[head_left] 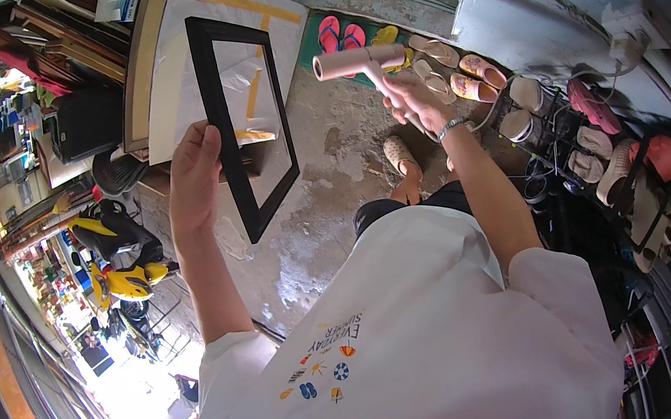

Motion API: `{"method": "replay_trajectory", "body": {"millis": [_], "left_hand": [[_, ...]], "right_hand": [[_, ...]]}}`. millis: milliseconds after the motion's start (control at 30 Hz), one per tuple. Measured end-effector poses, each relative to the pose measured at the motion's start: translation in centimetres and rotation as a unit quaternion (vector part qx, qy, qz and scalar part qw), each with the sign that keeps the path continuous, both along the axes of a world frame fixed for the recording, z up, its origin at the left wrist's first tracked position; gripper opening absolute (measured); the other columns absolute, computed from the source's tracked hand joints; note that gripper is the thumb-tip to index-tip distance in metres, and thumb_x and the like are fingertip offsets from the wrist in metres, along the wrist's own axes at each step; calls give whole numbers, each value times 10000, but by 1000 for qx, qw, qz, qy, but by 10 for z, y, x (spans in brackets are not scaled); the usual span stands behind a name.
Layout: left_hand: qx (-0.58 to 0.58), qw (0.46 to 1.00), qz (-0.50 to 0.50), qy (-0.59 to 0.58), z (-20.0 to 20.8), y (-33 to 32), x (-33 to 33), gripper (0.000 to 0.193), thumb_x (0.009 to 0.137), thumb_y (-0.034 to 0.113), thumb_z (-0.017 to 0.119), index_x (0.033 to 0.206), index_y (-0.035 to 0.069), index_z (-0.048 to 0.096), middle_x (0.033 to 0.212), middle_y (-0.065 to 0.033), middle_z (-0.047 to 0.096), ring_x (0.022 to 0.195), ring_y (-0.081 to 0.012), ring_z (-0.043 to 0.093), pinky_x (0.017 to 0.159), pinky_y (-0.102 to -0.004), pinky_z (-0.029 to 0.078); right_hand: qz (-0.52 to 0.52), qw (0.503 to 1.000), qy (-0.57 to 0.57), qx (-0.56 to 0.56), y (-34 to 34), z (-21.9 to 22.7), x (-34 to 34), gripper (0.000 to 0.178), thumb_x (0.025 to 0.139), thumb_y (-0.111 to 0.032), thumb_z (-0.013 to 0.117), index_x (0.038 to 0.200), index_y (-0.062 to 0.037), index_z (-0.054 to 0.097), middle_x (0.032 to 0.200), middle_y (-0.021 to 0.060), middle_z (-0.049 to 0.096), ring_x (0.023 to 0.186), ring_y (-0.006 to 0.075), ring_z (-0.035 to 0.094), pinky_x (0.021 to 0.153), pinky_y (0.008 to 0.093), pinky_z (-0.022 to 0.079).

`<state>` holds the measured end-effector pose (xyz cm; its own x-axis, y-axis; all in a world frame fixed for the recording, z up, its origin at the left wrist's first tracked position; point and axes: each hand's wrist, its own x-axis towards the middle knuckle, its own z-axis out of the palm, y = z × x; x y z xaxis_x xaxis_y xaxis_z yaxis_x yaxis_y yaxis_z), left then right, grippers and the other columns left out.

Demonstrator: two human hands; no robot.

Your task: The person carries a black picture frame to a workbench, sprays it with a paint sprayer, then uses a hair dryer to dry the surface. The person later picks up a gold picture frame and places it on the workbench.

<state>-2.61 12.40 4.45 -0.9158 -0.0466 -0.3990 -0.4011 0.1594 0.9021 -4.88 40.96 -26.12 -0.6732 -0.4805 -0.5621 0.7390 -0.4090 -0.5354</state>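
Observation:
My left hand (199, 175) grips a black rectangular picture frame (228, 156) by its left side, thumb on the front. The frame stands tilted in the air, and the floor and white boards show through its opening. In my right hand (418, 105) is a pink hair dryer (354, 62), held by its slim handle. Its barrel lies level and its open end faces left, toward the frame, with a gap between them. From the handle's lower end a cord runs off to the right.
Large white boards with tan tape (169, 77) lean behind the frame. Pink flip-flops (340, 33) and other slippers line a green mat by the doorstep. A loaded shoe rack (594, 146) stands at right, near a wall socket (635, 26). A yellow scooter (124, 256) is at left.

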Motion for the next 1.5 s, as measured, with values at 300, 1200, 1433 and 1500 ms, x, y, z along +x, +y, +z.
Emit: {"method": "replay_trajectory", "body": {"millis": [300,1200,1433,1500], "left_hand": [[7,999,34,-5,-8,-7,-25,299,1014,314,578,1113,32,597,915,21,626,788,-36,571,738,-199,469],[-47,995,88,14,-66,-60,-78,372,973,381,633,1004,11,636,845,-11,650,731,-85,534,732,-263,418],[51,995,80,-38,-59,-47,-73,372,994,347,593,1105,-7,620,982,-70,668,903,-142,629,862,-300,512],[72,995,57,-42,-62,-48,-68,403,1011,323,559,1219,-21,589,1135,-119,682,1053,-183,663,933,-331,546]], "right_hand": [[47,998,-42,32,-25,-15,62,315,1003,-375,568,1038,-63,557,713,55,581,453,110,495,371,263,405],[-88,877,356,311,-19,120,138,389,920,-230,680,1203,5,554,907,160,674,720,263,668,656,338,517],[-100,814,496,285,-16,185,112,458,861,-215,749,1221,-28,539,913,172,660,735,323,686,617,384,526],[-103,792,534,278,-17,200,108,465,835,-196,769,1185,-7,528,866,172,642,698,339,652,583,385,492]]}}
